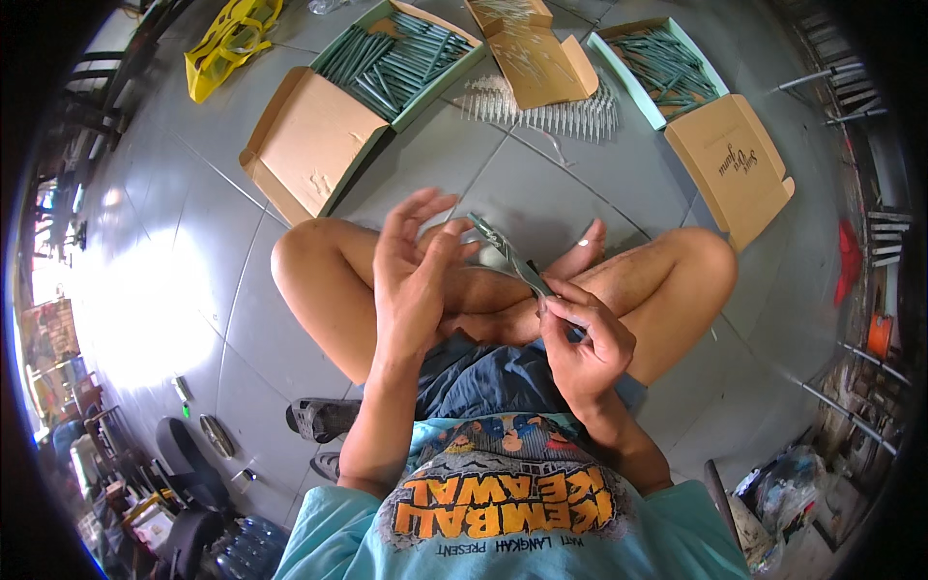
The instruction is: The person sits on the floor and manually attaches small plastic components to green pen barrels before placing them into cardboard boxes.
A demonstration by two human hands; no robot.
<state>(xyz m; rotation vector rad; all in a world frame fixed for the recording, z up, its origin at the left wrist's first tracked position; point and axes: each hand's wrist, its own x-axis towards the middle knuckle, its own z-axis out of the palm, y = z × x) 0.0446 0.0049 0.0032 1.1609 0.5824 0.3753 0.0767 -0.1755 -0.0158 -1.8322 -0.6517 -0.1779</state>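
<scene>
My right hand (587,346) pinches the lower end of a slim dark green pen-like stick (509,255) between thumb and fingers. The stick slants up and to the left above my crossed legs, with a pale, shiny strip along its side. Close to its upper end, my left hand (414,259) is raised with its fingers apart, slightly blurred. Whether a fingertip touches the stick I cannot tell. Beyond my legs, an open box (425,108) at the left holds many similar green sticks. Another box (660,124) at the right has more of them.
Between the boxes, a small cardboard box (570,82) with thin white pieces rests by a row of clear, spiky plastic parts (580,121). A yellow bag (228,48) lies at the far left. Sandals (324,419) are beside me; metal racks (851,92) stand at the right.
</scene>
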